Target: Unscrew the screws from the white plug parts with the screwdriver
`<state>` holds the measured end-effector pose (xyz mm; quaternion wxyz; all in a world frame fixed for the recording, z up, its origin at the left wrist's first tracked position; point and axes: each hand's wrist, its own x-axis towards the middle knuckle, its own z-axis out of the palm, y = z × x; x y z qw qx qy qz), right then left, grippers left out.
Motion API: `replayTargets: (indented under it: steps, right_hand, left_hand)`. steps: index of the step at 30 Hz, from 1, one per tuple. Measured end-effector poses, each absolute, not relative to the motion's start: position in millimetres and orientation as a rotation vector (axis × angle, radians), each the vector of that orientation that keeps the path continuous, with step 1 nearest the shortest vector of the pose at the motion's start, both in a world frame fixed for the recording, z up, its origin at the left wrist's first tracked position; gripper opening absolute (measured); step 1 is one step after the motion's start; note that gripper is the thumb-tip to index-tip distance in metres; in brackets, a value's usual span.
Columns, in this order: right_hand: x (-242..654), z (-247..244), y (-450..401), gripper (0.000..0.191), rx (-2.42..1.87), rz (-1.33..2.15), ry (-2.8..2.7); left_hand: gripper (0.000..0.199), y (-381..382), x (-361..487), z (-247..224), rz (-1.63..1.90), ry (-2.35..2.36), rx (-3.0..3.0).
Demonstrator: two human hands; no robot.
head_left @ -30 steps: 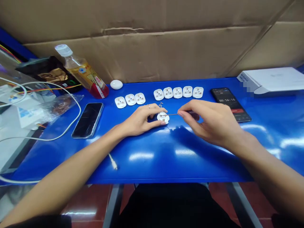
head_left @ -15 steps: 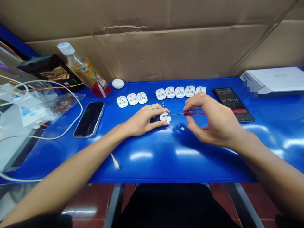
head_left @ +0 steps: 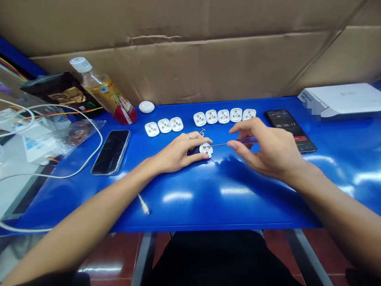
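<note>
My left hand [head_left: 178, 153] presses down on a round white plug body [head_left: 206, 150], its fingertips at the plug's edge, with a dark object partly hidden under the palm side. My right hand [head_left: 264, 149] pinches a screwdriver [head_left: 235, 143] with a red and clear handle [head_left: 247, 140], partly hidden by the fingers. Its thin metal shaft reaches left, and the tip rests on the plug's face. Just beyond my left fingers lie several tiny metal screws [head_left: 203, 132].
Two rows of white plug parts [head_left: 164, 125] [head_left: 224, 116] stand beyond my hands. A timer phone [head_left: 290, 131], a black phone [head_left: 111, 152], a bottle [head_left: 102, 90], white cables [head_left: 89, 159] and a white box [head_left: 342, 99] sit about the blue table [head_left: 226, 206].
My right hand has shifted its grip on the screwdriver, and the handle shows less than half a second ago. The plug stays under my left hand. The view has shifted slightly.
</note>
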<state>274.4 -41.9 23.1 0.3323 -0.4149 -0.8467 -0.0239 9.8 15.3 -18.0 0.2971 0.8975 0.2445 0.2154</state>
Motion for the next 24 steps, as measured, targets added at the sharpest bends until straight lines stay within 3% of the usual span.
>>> replayTargets:
  steps: [2, 10, 13, 17, 24]
  right_hand:
    - [274.2, 23.7, -41.7, 0.009, -1.076, -0.048, -2.209]
    - [274.3, 24.7, -42.5, 0.017, -1.166, 0.050, -2.158]
    - [275.6, 24.2, -42.7, 0.011, -1.137, 0.025, -2.170]
    - [274.8, 26.9, -44.4, 0.020, -1.012, 0.017, -2.255]
    - [274.7, 24.0, -43.7, 0.009, -1.075, -0.061, -2.224]
  left_hand:
    - [0.045, 15.2, 9.6, -17.7, 0.571, 0.651, 2.387]
    - [0.046, 15.5, 8.9, -17.6, 0.571, 0.651, 2.379]
    - [0.046, 15.1, 9.1, -17.6, 0.573, 0.651, 2.378]
    - [0.046, 15.0, 9.2, -17.4, 0.570, 0.656, 2.383]
    - [0.046, 14.8, 9.8, -16.6, 0.560, 0.665, 2.378]
